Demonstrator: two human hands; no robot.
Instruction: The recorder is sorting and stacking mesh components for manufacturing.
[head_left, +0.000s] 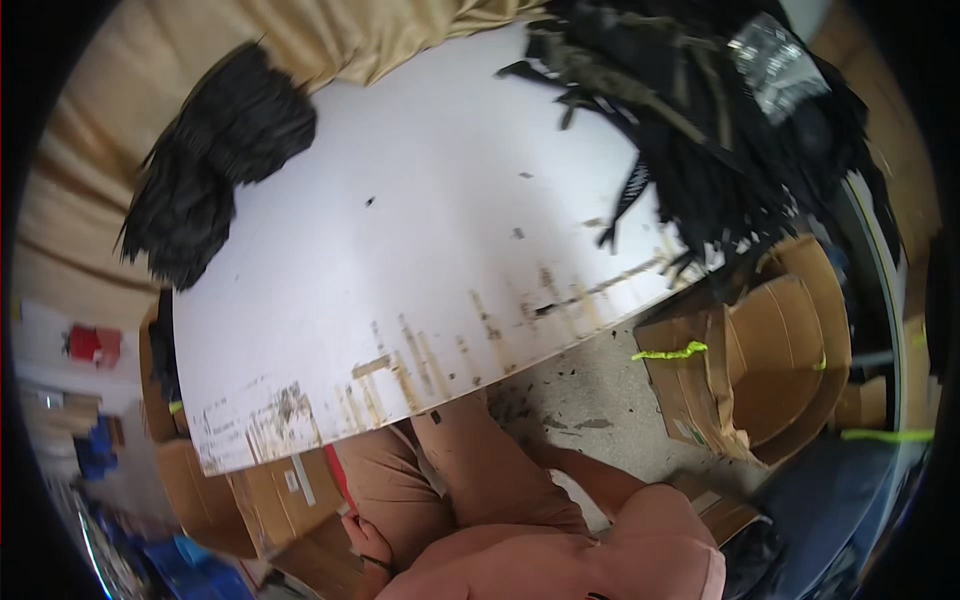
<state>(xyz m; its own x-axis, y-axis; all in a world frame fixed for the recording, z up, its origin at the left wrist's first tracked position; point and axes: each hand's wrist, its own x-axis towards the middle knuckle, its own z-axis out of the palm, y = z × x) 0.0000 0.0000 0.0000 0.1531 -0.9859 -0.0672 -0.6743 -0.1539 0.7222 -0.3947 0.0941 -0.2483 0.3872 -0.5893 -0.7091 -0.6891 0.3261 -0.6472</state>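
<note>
I sit at a white tabletop [420,250] with both hands down below its near edge. My left hand [364,538] is beside my left thigh, close to a cardboard box; how its fingers are set is too unclear to make out. My right arm reaches down beside my right leg, and my right hand [540,455] is in shadow by the knee, its fingers hidden. Two bundles of black strips [245,115] lie at the table's far left. A loose heap of black strips [690,130] hangs over its right side, with a clear plastic bag [780,70] on top.
An opened cardboard box [780,360] stands on the floor to the right, a yellow-green strip [670,352] over its edge. Another cardboard box [275,500] is under the table's left corner. Dark scraps [590,423] litter the floor. A tan curtain [400,40] hangs behind the table.
</note>
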